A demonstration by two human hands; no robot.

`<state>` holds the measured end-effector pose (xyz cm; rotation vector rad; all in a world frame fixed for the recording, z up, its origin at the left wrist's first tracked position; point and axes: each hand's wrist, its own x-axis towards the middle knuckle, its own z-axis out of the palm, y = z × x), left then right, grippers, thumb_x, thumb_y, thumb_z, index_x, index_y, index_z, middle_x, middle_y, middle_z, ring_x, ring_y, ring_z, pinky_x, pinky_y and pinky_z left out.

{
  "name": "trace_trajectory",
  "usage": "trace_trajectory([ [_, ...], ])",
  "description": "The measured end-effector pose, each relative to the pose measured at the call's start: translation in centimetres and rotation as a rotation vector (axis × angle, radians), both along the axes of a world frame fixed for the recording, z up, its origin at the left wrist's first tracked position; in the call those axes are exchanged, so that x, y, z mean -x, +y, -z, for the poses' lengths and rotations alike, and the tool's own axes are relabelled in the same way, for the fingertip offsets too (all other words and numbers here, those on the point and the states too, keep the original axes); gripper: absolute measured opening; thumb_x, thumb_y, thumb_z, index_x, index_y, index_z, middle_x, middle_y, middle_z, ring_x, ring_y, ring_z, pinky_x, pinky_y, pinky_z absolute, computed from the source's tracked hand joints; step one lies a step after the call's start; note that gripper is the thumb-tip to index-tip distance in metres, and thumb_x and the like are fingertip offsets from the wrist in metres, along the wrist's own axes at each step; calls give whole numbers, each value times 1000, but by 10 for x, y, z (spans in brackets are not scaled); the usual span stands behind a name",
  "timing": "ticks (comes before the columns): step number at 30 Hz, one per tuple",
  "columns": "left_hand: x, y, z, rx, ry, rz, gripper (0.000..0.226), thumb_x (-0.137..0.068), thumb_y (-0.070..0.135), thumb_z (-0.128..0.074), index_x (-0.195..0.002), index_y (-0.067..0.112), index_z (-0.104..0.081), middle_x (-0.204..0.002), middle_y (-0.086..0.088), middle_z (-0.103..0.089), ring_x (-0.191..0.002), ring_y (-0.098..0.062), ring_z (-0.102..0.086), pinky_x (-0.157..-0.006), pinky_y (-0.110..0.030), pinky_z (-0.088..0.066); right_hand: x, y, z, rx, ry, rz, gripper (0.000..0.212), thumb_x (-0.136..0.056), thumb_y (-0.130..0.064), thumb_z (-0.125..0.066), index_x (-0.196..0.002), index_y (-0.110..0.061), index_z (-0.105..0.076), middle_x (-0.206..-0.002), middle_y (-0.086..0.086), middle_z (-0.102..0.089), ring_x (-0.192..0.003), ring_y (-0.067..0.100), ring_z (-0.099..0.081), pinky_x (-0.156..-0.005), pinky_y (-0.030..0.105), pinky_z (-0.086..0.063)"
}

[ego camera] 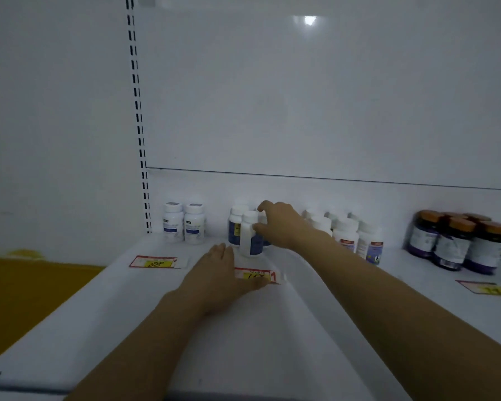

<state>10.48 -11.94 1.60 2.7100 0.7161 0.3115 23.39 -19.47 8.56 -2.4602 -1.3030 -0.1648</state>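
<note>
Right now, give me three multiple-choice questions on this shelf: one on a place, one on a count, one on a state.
1. Where is the left hand?
A. flat on the shelf by a price tag
B. on an orange cap
C. on the back wall

2. How many bottles stand in the far-left group?
A. two
B. four
C. six

3. What is the right hand doing?
A. lying flat
B. gripping among the blue-label bottles
C. holding a tag

Answers:
1 A: its palm lies on the shelf, with the thumb at the tag.
2 A: only two white bottles stand there.
3 B: its fingers and thumb curl round one bottle of that group.
</note>
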Motion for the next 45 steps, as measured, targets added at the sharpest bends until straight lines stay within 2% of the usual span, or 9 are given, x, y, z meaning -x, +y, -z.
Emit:
trace_trajectory([
  [4,-3,-5,8,-13,132,-44,107,-76,80,-36,-151,12,-1,-160,-5,2,-147,-18,-1,-118,-35,-5,-2,15,9,-54,46,7,45,-97,-36,-47,-131,-7,-41,-125,17,-50,-108,30,-53,-78,30,-41],
  [16,0,-4,9,14,84,-31,105,-75,82,-35,-150,11,-15,-158,-8,-15,-145,-20,-16,-117,-35,-14,4,26,4,-132,23,63,40,-94,-33,-53,-122,-5,-47,-121,14,-54,-107,29,-53,-77,30,-38],
  [20,6,-7,-5,253,-240,-3,74,-77,63,-59,-137,26,-35,-130,19,-41,-123,-8,-43,-94,-19,-30,15,9,-27,-185,-16,3,47,-89,-42,-58,-120,-8,-51,-119,13,-57,-104,27,-55,-83,34,-46],
  [25,4,-2,-17,342,-466,47,65,-80,40,-70,-135,24,-41,-130,8,-54,-103,1,-43,-84,-13,-33,33,-10,-48,-291,48,-42,52,-84,-52,-62,-113,-9,-61,-107,7,-64,-95,17,-57,-78,28,-47],
  [30,6,2,-19,394,-515,99,36,-78,36,-73,-110,28,-58,-94,18,-63,-80,7,-58,-58,1,-41,33,-14,-29,-352,146,-13,55,-86,-60,-51,-103,-9,-64,-94,1,-64,-89,15,-57,-75,26,-43],
  [33,7,3,-23,512,-499,154,28,-81,31,-71,-107,27,-62,-93,14,-67,-84,3,-61,-61,0,-42,25,-19,-19,-502,541,-123,50,-92,-53,-47,-106,-8,-64,-100,6,-68,-94,20,-64,-86,32,-53],
  [35,7,4,-25,586,-472,180,36,-82,31,-70,-116,22,-62,-105,8,-69,-94,-3,-63,-79,-8,-46,20,-23,-8,-601,758,-203,36,-94,-41,-51,-110,-10,-63,-104,6,-68,-95,19,-65,-88,33,-55],
  [38,7,6,-22,641,-426,203,42,-81,32,-71,-121,24,-61,-110,4,-69,-102,-10,-63,-95,-26,-45,12,-24,8,-658,783,-241,33,-93,-37,-55,-115,-14,-61,-107,4,-68,-95,19,-66,-88,34,-55],
  [45,3,11,-18,674,-419,235,45,-80,33,-72,-123,26,-61,-111,5,-69,-105,-11,-63,-100,-33,-46,10,-26,6,-716,867,-327,28,-91,-30,-58,-112,-12,-61,-101,4,-68,-82,11,-66,-75,24,-56],
])
